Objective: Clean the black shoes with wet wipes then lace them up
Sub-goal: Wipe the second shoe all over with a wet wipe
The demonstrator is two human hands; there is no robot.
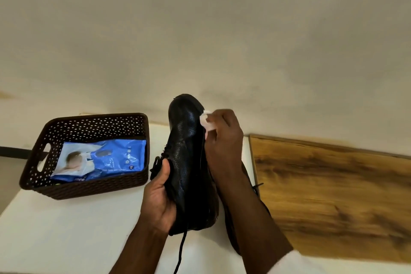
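Observation:
A black leather shoe stands on its heel above the white table, toe pointing up. My left hand grips it at the collar on its left side. A folded white wet wipe is pinched in my right hand, pressed against the shoe's right edge near the toe. A black lace dangles from the shoe's lower end. A second black shoe lies behind my right forearm, mostly hidden.
A dark brown perforated basket sits at the left on the white table, holding a blue pack of wet wipes. A wooden board lies at the right. A pale wall rises behind.

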